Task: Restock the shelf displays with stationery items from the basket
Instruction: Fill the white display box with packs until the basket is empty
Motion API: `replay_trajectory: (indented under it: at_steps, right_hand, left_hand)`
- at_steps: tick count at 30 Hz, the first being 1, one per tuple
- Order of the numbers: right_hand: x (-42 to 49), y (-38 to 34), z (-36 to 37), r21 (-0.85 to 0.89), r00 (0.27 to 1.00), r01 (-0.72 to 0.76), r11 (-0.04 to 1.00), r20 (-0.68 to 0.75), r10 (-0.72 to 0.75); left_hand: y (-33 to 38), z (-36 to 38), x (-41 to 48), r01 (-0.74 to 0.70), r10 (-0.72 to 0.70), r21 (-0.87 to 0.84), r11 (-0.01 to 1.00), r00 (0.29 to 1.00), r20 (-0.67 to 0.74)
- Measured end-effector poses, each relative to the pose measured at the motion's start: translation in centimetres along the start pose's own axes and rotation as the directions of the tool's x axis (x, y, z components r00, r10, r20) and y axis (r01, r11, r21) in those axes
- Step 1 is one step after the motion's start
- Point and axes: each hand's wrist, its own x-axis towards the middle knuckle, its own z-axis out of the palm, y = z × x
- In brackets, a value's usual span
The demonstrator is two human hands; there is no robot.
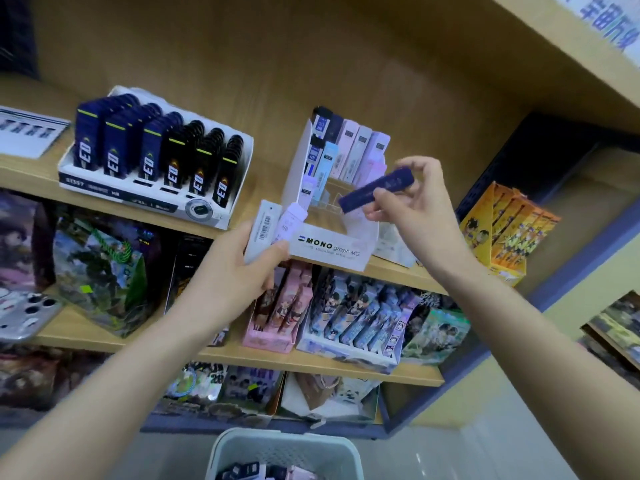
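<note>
A white MONO graph display box (332,247) stands on the upper wooden shelf (34,181), with pastel and dark lead cases (349,147) upright in its back rows. My right hand (412,209) pinches a dark blue lead case (375,190), tilted, just above the box's open front section. My left hand (239,268) grips a few pale lead cases (273,226), white and lilac, at the box's left front corner. The pale grey basket (284,452) sits low in front of me with several more cases inside.
A display box of navy and black lead cases (156,157) stands to the left on the same shelf. An orange cartoon box (505,233) is at the right. Lower shelves hold illustrated bags and pen displays (349,320). A shelf board (554,50) hangs overhead.
</note>
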Motion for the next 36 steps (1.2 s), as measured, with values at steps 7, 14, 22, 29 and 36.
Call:
replay_trajectory:
  at_steps: [7,14,22,29,36]
  right_hand:
    - [8.0,0.2,2.1,-0.106,0.953,0.097,0.990,-0.277,-0.123]
    - [12.2,1.0,3.5,-0.336,0.955,0.154,0.929,-0.192,-0.228]
    - [14.3,1.2,3.3,-0.449,0.974,0.187,0.874,-0.028,-0.223]
    - [14.7,1.2,2.7,-0.494,0.976,0.205,0.845,0.037,-0.215]
    - [14.8,2.1,3.0,-0.592,0.958,0.254,0.765,0.046,-0.283]
  left_hand:
    - [0.2,-0.6,2.5,-0.012,0.015,0.048,0.999,0.998,-0.066]
    - [-1.2,-0.8,3.4,0.093,-0.092,0.032,0.995,0.995,-0.025]
    - [-1.2,-0.7,4.0,0.130,-0.130,-0.022,0.991,0.991,-0.018]
    - [-1.4,-0.6,3.7,0.176,-0.176,-0.006,0.984,0.984,-0.010]
    - [-1.8,-0.7,3.3,0.185,-0.185,-0.012,0.983,0.982,-0.037]
